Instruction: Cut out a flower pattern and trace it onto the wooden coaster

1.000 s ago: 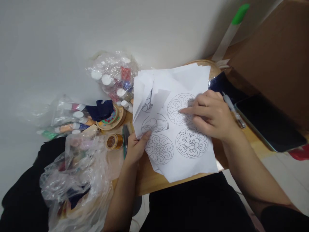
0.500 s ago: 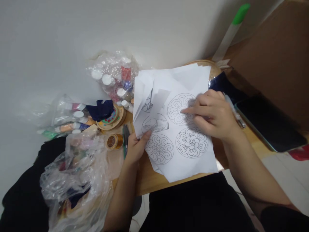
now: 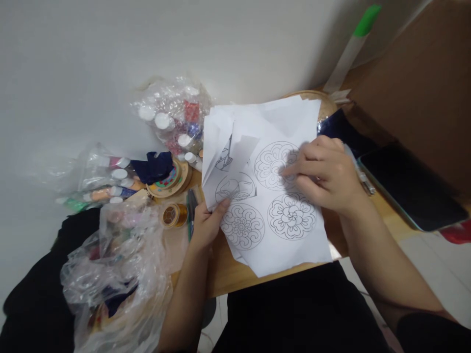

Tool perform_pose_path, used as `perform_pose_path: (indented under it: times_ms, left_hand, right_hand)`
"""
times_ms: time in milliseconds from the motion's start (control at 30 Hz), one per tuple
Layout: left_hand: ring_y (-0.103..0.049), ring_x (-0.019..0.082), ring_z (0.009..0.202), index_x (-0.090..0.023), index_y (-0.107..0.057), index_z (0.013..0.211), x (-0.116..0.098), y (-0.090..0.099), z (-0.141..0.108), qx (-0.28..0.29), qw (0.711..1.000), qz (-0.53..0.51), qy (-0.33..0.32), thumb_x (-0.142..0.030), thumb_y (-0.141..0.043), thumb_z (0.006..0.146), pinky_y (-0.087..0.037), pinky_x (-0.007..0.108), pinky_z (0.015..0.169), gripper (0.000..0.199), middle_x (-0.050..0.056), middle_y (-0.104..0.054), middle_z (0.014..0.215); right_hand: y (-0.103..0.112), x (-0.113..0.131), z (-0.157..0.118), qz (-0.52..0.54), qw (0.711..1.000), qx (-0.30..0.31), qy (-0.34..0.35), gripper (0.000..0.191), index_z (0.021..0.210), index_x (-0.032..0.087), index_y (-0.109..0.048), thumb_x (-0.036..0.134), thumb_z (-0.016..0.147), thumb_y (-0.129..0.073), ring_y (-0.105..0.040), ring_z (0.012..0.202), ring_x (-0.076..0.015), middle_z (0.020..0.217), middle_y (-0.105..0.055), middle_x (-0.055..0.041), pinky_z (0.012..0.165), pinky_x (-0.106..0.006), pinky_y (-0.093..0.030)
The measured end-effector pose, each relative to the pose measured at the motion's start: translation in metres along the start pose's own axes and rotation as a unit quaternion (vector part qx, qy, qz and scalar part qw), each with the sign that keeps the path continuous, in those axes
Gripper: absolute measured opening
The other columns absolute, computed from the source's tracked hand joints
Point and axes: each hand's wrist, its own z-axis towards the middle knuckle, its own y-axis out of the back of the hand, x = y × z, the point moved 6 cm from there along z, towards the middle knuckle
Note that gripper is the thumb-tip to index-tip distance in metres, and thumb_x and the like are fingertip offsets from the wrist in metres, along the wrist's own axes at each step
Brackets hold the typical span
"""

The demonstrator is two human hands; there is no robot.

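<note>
A small stack of white paper sheets (image 3: 283, 125) is raised over the wooden table, printed with round black-line flower patterns. My left hand (image 3: 208, 223) grips its left edge, thumb on top and fingers underneath. Over the right side, my right hand (image 3: 324, 174) holds nothing; its index finger stretches out to the upper right flower circle (image 3: 270, 164) while the other fingers are bent. Below that finger a second flower circle (image 3: 292, 215) is printed. On the left part of the stack, cut or folded pieces of paper (image 3: 243, 152) partly cover other drawings.
Clear bags of white-capped paint bottles (image 3: 164, 120) stand against the wall. Left of the papers are a spool of golden thread (image 3: 174, 215), dark blue cloth (image 3: 156, 166) and a crumpled plastic bag (image 3: 121, 274). A phone (image 3: 412, 189) and a cardboard box (image 3: 415, 98) lie right.
My right index fingertip has shifted slightly right and down on the upper right flower circle. My left hand keeps its grip on the paper.
</note>
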Motion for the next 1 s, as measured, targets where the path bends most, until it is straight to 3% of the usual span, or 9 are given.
perform_pose_path:
  times_ms: [233, 500, 600, 733, 900, 1000]
  left_hand:
    - [-0.071, 0.024, 0.088, -0.025, -0.076, 0.082, -0.005, -0.001, -0.003, -0.006, 1.0, 0.01, -0.003, -0.041, -0.077, 0.07, -0.059, 0.036, 0.079, 0.021, 0.003, -0.077, 0.089]
    - [-0.071, 0.023, 0.085, -0.026, -0.077, 0.082, 0.001, 0.0, 0.0, 0.003, 1.0, 0.005, -0.001, -0.043, -0.077, 0.069, -0.059, 0.036, 0.078, 0.021, 0.002, -0.077, 0.088]
    - [-0.071, 0.022, 0.084, -0.026, -0.077, 0.082, 0.0, 0.0, -0.001, 0.001, 1.0, -0.003, 0.003, -0.04, -0.078, 0.069, -0.059, 0.035, 0.077, 0.019, 0.003, -0.077, 0.088]
    - [-0.071, 0.023, 0.086, -0.025, -0.077, 0.083, -0.002, -0.001, -0.001, 0.004, 1.0, -0.001, 0.002, -0.04, -0.077, 0.07, -0.059, 0.035, 0.078, 0.02, 0.004, -0.077, 0.091]
    - [-0.071, 0.023, 0.084, -0.025, -0.077, 0.083, 0.0, 0.0, 0.0, 0.005, 1.0, 0.001, 0.006, -0.043, -0.077, 0.07, -0.059, 0.035, 0.077, 0.022, 0.003, -0.076, 0.088]
    - [-0.071, 0.023, 0.084, -0.025, -0.077, 0.083, 0.002, 0.001, 0.0, 0.003, 1.0, -0.002, 0.007, -0.044, -0.078, 0.069, -0.059, 0.034, 0.076, 0.023, 0.003, -0.076, 0.088]
  right_hand:
    - [0.002, -0.004, 0.0, -0.023, 0.999, -0.027, -0.04, 0.025, 0.082, 0.021, -0.073, 0.013, 0.075, -0.05, -0.044, 0.068, -0.0165, 0.063, -0.056, -0.0008, 0.066, -0.034, -0.03]
    - [-0.005, -0.004, 0.002, 0.002, 0.998, 0.053, -0.039, 0.029, 0.089, 0.027, -0.073, 0.019, 0.077, -0.048, -0.051, 0.073, -0.017, 0.065, -0.055, -0.0005, 0.07, -0.034, -0.031]
    - [0.002, 0.0, 0.003, 0.011, 0.999, 0.0, -0.042, 0.026, 0.087, 0.025, -0.07, 0.016, 0.078, -0.047, -0.049, 0.068, -0.0159, 0.063, -0.056, 0.0, 0.07, -0.034, -0.033]
    - [0.016, -0.002, 0.003, 0.01, 0.987, -0.113, -0.114, 0.015, 0.077, 0.022, -0.06, 0.023, 0.089, -0.05, -0.049, 0.064, -0.015, 0.061, -0.056, -0.0003, 0.067, -0.034, -0.036]
    - [0.022, -0.013, -0.002, -0.014, 0.966, -0.16, -0.204, 0.044, 0.055, 0.02, -0.033, 0.033, 0.093, -0.051, -0.04, 0.055, -0.0116, 0.05, -0.04, -0.0015, 0.055, -0.031, -0.03]
    - [0.024, -0.019, -0.006, -0.044, 0.954, -0.18, -0.235, 0.044, 0.055, 0.021, -0.034, 0.033, 0.094, -0.05, -0.039, 0.056, -0.0113, 0.05, -0.041, -0.0018, 0.054, -0.031, -0.03]
